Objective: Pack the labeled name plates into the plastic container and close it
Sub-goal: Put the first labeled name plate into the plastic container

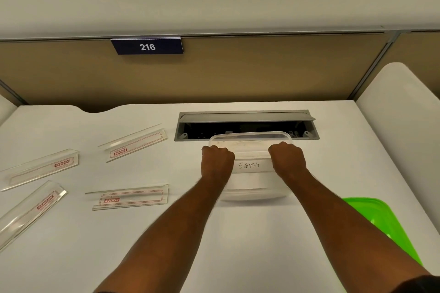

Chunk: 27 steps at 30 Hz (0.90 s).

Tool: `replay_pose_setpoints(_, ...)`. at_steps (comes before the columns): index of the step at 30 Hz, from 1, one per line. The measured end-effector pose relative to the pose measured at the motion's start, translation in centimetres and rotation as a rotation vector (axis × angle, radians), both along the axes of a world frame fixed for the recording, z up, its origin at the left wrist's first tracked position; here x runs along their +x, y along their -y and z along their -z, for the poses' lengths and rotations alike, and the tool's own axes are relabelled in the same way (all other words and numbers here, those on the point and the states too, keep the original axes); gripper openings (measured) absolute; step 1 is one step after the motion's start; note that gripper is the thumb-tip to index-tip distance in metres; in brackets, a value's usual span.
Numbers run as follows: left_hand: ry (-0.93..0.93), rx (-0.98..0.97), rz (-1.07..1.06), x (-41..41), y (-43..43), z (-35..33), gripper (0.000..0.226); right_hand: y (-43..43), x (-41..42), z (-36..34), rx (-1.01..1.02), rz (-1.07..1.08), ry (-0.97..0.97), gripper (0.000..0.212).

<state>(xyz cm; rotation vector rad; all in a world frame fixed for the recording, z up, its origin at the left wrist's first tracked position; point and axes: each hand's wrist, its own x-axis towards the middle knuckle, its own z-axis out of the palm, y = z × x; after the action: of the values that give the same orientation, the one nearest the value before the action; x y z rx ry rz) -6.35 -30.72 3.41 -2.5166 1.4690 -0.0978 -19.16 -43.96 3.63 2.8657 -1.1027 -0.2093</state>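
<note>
A clear plastic container (250,140) stands on the white desk, right of centre. Over its near part I hold a name plate (248,166) with "SIGMA" handwritten on its white label. My left hand (217,162) is closed on the plate's left end and my right hand (288,159) on its right end. Several clear name plates with red-bordered labels lie on the left of the desk: one at the back (133,141), one at the far left (40,169), one at the front left (28,211) and one nearer the middle (129,197). The green lid (378,219) lies at the front right.
An open cable hatch (246,126) is set into the desk just behind the container. A brown partition with a dark sign reading 216 (147,46) closes the back. A white chair back (402,107) stands at the right.
</note>
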Motion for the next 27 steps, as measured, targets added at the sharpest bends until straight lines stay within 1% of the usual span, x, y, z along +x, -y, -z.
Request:
replay_pose_setpoints(10,0.002,0.019,0.012,0.0,-0.3,-0.2,0.014,-0.6,0.1,0.3,0.005,0.025,-0.005,0.019)
replay_pose_setpoints(14,-0.034,-0.019,0.023,-0.1,-0.7,-0.7,0.016,-1.2,-0.1,0.1,0.029,0.044,0.028,0.023)
replay_pose_setpoints(16,-0.041,-0.077,0.04,-0.1,-1.1,-1.1,0.013,-1.4,-0.1,-0.4,0.041,0.066,0.061,0.026)
replay_pose_setpoints(18,-0.035,-0.19,0.077,0.2,-1.7,-1.6,0.008,-1.9,0.3,-1.2,0.071,0.093,0.149,0.03)
replay_pose_setpoints(21,0.003,-0.428,0.16,1.1,-3.5,-2.3,0.018,-3.5,1.8,-3.2,0.077,0.103,0.353,0.024)
replay_pose_setpoints(23,-0.004,-0.544,0.165,2.0,-5.6,-2.9,0.022,-5.6,3.5,-4.7,0.07,0.055,0.516,0.022)
replay_pose_setpoints(25,-0.005,-0.587,0.122,3.2,-8.1,-3.5,0.022,-8.3,5.3,-5.9,0.099,-0.023,0.656,0.024)
replay_pose_setpoints(27,0.025,-0.554,0.047,4.5,-11.2,-4.0,0.016,-11.4,7.4,-6.7,0.134,-0.103,0.729,0.024)
